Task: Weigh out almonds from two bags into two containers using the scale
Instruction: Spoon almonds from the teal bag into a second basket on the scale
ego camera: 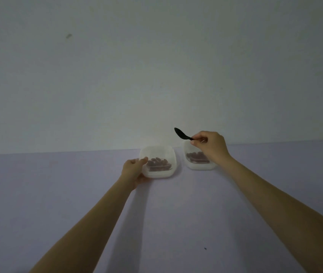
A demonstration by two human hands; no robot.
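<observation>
No writing, label or number can be read on the left container (156,152), right container (198,166) or table (176,213).

Pale lilac worktop (77,203), first container (157,151) holding almonds (158,164) near its 12 o'clock edge, second container (200,167) just at the first's 3 o'clock, tiny dark speck (205,248) toward 5 o'clock

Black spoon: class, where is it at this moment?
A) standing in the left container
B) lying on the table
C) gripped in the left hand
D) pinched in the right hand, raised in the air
D: the right hand pinches the black spoon by its handle, in the air, while the left hand grips the left container.
</observation>
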